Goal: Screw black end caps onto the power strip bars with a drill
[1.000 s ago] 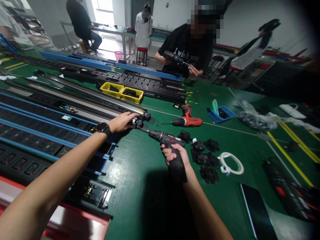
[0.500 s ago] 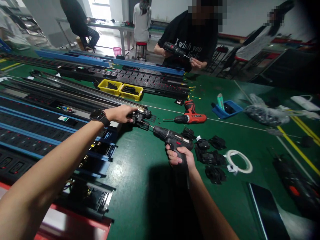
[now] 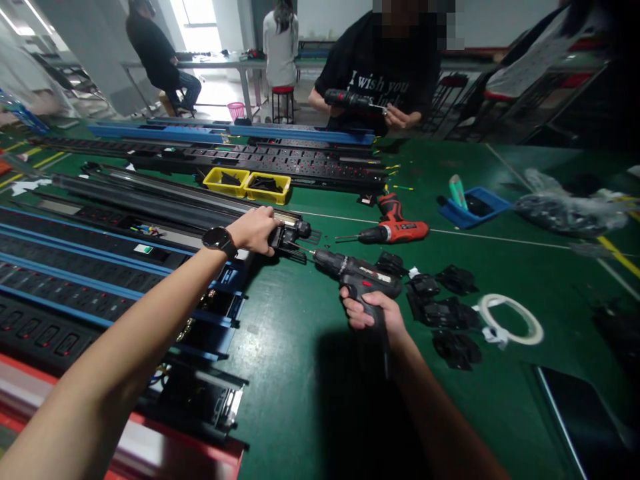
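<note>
Above green worktop [image 3: 285, 347], right hand [image 3: 393, 317] had grip wrapped around black pistol-shaped drill [image 3: 357, 272]; left hand [image 3: 255, 230] clasped black plastic fitting [image 3: 286, 235] at slim metal bit [image 3: 304, 250]. Screwdriving seemed in hand, needing steady alignment.

The single view, worn on the head, faces forward and slants down from close above the near side of the green desk [image 3: 283, 333], reaching past its far side to a co-worker [image 3: 380, 63] and a window [image 3: 194, 13].

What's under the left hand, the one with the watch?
The left hand lies over one end of a long dark bar, against a black end piece. What it covers there can't be seen.
</note>
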`<action>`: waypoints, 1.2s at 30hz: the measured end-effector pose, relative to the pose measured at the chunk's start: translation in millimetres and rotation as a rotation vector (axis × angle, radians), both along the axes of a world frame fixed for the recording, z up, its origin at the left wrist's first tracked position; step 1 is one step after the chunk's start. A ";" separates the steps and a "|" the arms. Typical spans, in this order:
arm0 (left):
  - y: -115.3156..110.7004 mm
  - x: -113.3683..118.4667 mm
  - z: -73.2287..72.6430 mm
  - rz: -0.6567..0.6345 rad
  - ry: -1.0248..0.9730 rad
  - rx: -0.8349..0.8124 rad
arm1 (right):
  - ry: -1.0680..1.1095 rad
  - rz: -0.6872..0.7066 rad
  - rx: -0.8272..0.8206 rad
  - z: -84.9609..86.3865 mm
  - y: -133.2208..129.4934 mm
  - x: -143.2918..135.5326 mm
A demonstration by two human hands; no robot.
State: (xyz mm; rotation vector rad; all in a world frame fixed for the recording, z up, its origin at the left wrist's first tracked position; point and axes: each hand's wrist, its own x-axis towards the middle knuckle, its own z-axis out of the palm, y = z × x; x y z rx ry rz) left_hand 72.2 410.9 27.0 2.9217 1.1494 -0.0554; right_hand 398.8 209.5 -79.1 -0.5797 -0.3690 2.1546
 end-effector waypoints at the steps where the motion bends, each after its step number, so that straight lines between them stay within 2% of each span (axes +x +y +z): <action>1: 0.4 0.5 -0.5 0.004 -0.019 -0.005 | -0.019 -0.003 -0.002 0.2 0.1 -1.5; 6: 1.7 -1.6 -8.4 -0.039 -0.139 -0.126 | -0.066 -0.038 -0.026 1.4 1.9 -7.0; 11: -4.8 -9.3 -10.3 -0.084 -0.231 -0.107 | -0.060 -0.054 -0.064 3.9 2.4 -8.2; 19: -10.0 -11.7 -15.4 0.003 -0.381 -0.219 | -0.095 -0.137 -0.108 14.8 5.7 -16.0; 31: -4.2 -9.9 -15.8 0.015 -0.415 -0.266 | -0.001 -0.095 -0.129 6.3 11.7 -8.0; 36: -2.8 -11.1 -16.4 0.006 -0.429 -0.285 | -0.042 -0.092 -0.090 7.1 10.4 -9.6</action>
